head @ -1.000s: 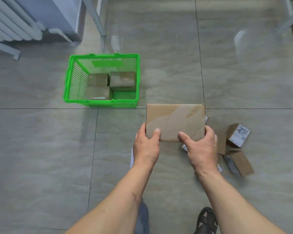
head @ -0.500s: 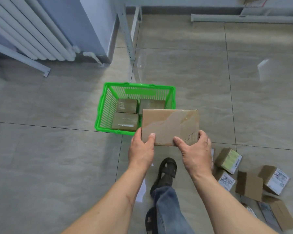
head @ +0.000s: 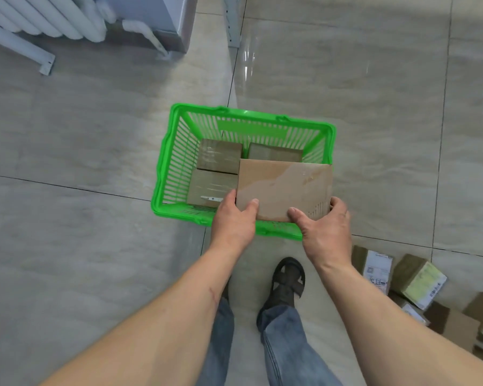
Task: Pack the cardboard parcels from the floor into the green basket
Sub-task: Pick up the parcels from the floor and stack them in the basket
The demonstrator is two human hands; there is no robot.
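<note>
Parcel (head: 283, 189) held flat over the right side of the green basket (head: 162, 174), near edge above the near rim. Gripped at its two near corners: left hand (head: 233, 222) and right hand (head: 325, 232), thumbs on top, fingers curled underneath — firm hold on both sides. Three parcels already inside (head: 219, 158), along the far wall and in the near left corner; near right corner apparently free. Best to lower level into that gap, far edge down first, clear of the right rim — then release both hands together. More parcels waiting on the floor (head: 418, 281) to the right.
</note>
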